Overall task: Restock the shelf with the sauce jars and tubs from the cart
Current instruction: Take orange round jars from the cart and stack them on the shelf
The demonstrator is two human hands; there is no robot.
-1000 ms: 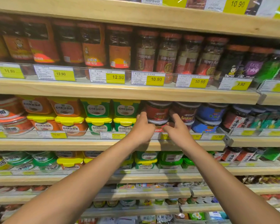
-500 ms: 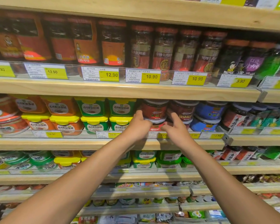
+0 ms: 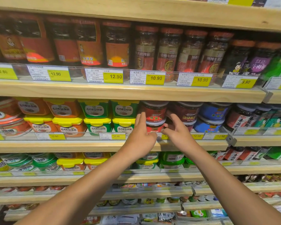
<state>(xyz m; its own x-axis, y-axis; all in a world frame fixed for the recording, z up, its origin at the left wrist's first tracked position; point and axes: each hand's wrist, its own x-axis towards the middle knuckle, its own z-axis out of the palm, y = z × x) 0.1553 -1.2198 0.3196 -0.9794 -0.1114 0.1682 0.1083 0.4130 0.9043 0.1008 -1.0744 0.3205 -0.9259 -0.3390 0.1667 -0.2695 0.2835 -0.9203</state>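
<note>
Hands are up at the middle shelf (image 3: pixel 71 144), both on a stack of two red tubs. Left grip (image 3: pixel 140 137) lies flat against the stack's left side, fingers straight and pointing up, thumb reaching toward the front of the lower red tub (image 3: pixel 154 127). Right grip (image 3: pixel 177 132) is on the other side, fingers curled and pinching that lower tub's right edge, forefinger raised beside the upper red tub (image 3: pixel 153 111). The lower tub sits on the middle shelf behind the clear price rail, with the upper tub stacked on it. Just left are green tubs with yellow lids (image 3: pixel 123 109), two high. Just right is a darker red stack (image 3: pixel 186 111), then blue tubs (image 3: pixel 213 111). One shelf up, tall jars (image 3: pixel 144 51) stand in a row above yellow price tags (image 3: pixel 155 78).
</note>
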